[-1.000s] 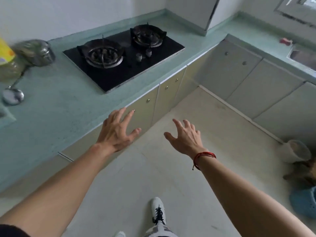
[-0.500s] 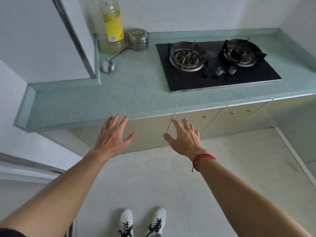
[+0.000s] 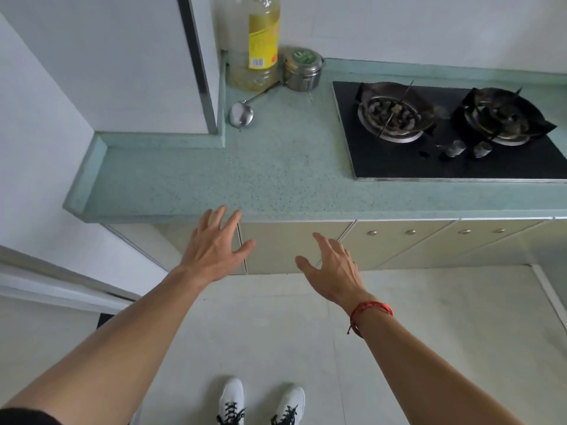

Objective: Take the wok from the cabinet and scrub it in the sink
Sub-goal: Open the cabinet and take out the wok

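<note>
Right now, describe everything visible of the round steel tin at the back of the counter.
The steel tin is round and low, of shiny bare metal, lid on, with a round green label on top and a clasp on its side. It stands upright at the back of the green speckled countertop, by the wall, just right of the oil bottle and left of the gas hob. The handle of the ladle points toward its base; whether they touch cannot be told.

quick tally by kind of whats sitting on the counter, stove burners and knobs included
oil bottle: 1
metal tin: 1
ladle: 1
stove burners: 2
stove knobs: 2
total: 7
</note>
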`<state>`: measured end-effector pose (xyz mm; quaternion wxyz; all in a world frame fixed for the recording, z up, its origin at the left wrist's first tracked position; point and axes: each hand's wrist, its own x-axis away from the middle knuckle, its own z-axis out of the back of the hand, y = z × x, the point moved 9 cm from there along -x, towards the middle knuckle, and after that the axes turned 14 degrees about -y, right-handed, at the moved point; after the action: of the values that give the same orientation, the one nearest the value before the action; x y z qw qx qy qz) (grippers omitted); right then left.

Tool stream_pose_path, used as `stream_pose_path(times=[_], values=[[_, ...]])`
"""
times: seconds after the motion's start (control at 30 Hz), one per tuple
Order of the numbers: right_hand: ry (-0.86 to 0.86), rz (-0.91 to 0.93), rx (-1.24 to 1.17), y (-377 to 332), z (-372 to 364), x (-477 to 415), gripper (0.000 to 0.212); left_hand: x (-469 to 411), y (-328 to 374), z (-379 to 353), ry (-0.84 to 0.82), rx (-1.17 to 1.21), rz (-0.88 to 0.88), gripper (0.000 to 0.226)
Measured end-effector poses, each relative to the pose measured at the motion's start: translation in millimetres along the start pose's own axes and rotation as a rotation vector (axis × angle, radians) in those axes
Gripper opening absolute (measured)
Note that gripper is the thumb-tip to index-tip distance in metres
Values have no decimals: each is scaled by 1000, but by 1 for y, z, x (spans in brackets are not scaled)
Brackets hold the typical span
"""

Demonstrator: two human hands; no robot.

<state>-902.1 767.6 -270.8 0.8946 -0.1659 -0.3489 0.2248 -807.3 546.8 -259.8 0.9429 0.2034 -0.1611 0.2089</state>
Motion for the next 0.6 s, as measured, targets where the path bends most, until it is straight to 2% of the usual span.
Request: stream_pose_path(times=[0.17,0.3,0.4,0.5,0.6], values=[[-140,-26,-155,-10,-36,-41,80,-41,-17,-11,-35,-14,21,80],[-247,-85,-466,-13,-70,-80,79,-72,-38,-35,-91,-60,63,82],[-286,-120,-732,-14,-96,-107,80,-85,-44,-41,15,-201,25,75],[-279,-129,-997,-17,-115,-132,55,-90,-45,-40,157,-263,-15,67],[-244,-116,-1225,-24,-126,-155,45,-91,-48,-45,238,-242,-75,64]])
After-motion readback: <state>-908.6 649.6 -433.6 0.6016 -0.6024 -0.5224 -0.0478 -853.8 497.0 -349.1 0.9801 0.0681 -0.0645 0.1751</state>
